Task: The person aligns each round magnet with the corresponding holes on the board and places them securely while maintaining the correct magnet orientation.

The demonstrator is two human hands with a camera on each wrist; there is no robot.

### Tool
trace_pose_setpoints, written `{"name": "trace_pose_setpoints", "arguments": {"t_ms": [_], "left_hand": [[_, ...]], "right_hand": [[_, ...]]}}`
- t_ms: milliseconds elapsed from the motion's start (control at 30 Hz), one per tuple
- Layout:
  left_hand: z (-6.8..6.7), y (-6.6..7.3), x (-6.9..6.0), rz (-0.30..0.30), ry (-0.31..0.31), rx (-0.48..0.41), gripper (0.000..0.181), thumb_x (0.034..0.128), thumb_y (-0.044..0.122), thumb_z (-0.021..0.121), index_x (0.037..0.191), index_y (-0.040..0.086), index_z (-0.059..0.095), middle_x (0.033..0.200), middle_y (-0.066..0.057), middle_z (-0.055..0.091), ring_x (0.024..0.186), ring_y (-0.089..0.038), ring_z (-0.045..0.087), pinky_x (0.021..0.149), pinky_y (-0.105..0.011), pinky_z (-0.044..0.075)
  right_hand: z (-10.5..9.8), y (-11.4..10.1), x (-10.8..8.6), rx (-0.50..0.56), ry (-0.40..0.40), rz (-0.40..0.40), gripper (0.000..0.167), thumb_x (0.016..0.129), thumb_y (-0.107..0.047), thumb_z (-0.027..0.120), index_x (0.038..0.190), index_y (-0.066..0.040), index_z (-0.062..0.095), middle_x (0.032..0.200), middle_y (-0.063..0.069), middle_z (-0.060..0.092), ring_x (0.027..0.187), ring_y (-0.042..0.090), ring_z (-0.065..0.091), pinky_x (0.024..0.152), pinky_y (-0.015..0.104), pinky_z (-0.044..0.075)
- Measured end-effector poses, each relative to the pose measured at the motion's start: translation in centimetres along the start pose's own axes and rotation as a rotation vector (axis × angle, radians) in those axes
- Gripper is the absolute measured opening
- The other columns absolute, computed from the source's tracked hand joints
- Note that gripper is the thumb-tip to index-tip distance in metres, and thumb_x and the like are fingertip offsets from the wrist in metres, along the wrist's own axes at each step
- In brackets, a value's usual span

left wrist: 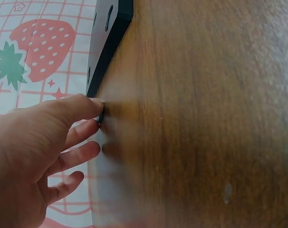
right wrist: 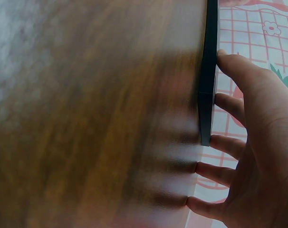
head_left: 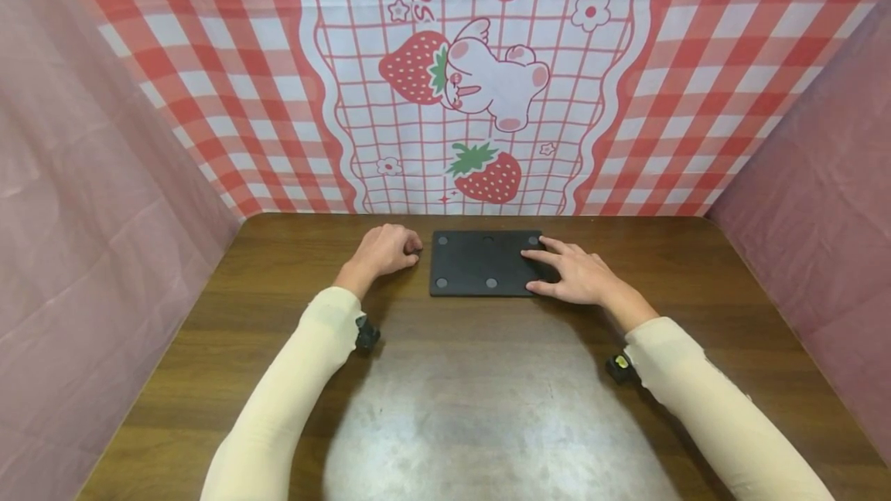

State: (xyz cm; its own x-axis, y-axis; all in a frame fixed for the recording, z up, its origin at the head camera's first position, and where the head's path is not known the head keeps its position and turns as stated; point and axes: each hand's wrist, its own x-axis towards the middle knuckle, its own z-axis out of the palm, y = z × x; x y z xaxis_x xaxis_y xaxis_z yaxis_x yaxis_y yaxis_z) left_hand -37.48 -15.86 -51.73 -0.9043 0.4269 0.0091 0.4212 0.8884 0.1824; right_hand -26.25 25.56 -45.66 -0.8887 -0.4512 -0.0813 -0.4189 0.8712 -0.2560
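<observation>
A flat black rectangular board (head_left: 480, 265) lies on the table near its back edge, with round grey spots or recesses on its top face. Just left of the board, my left hand (head_left: 384, 250) has its fingers bent toward the thumb. In the left wrist view, a small thin dark piece (left wrist: 101, 115) shows between thumb and finger; its kind is too hidden to tell. My right hand (head_left: 581, 275) spreads its fairly straight fingers over the board's right end. Thumb and some fingertips touch the board's top, while other fingers reach past its edge in the right wrist view.
A brown wood-grain table (head_left: 487, 393) carries everything. Behind it hangs a red-and-white checked cloth (head_left: 612, 99) with strawberry prints. Pink curtains (head_left: 90, 176) close off both sides. Small dark devices (head_left: 366, 335) sit at both wrists.
</observation>
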Motion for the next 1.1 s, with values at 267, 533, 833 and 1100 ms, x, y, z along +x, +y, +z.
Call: {"name": "trace_pose_setpoints", "arguments": {"t_ms": [267, 533, 833, 1100], "left_hand": [[-0.3, 0.0, -0.2, -0.022, -0.004, -0.048, 0.019, 0.1014, 0.039, 0.084, 0.118, 0.03, 0.086, 0.113, 0.009, 0.084, 0.11, -0.015, 0.078, 0.1, -0.044, 0.064], [-0.2, 0.0, 0.0, -0.011, 0.017, -0.014, 0.016, 0.0991, 0.04, 0.084, 0.113, 0.031, 0.083, 0.109, 0.011, 0.082, 0.105, -0.013, 0.077, 0.095, -0.042, 0.064], [0.1, 0.0, 0.2, 0.014, 0.033, 0.005, 0.019, 0.0946, 0.038, 0.086, 0.112, 0.032, 0.082, 0.104, 0.012, 0.08, 0.098, -0.012, 0.074, 0.09, -0.039, 0.062], [-3.4, 2.9, -2.1, 0.023, -0.019, -0.014, 0.022, 0.0922, 0.036, 0.086, 0.111, 0.025, 0.084, 0.107, 0.005, 0.083, 0.099, -0.017, 0.076, 0.087, -0.039, 0.06]], "right_hand": [[-0.2, -0.1, 0.0, -0.002, 0.004, -0.003, 0.075, 0.106, -0.059, 0.07, 0.171, -0.026, 0.051, 0.185, 0.022, 0.031, 0.163, 0.059, 0.041, 0.118, 0.086, 0.041], [-0.4, 0.0, -0.1, 0.002, 0.003, -0.003, 0.076, 0.106, -0.06, 0.069, 0.171, -0.027, 0.051, 0.186, 0.022, 0.031, 0.163, 0.059, 0.04, 0.119, 0.087, 0.04], [-0.2, 0.0, -0.1, 0.001, 0.006, -0.004, 0.075, 0.106, -0.059, 0.069, 0.171, -0.026, 0.052, 0.185, 0.023, 0.032, 0.163, 0.059, 0.041, 0.118, 0.087, 0.041], [-0.1, 0.0, 0.0, -0.001, 0.004, 0.001, 0.075, 0.106, -0.06, 0.069, 0.171, -0.027, 0.052, 0.185, 0.022, 0.032, 0.163, 0.059, 0.041, 0.117, 0.087, 0.041]]}}
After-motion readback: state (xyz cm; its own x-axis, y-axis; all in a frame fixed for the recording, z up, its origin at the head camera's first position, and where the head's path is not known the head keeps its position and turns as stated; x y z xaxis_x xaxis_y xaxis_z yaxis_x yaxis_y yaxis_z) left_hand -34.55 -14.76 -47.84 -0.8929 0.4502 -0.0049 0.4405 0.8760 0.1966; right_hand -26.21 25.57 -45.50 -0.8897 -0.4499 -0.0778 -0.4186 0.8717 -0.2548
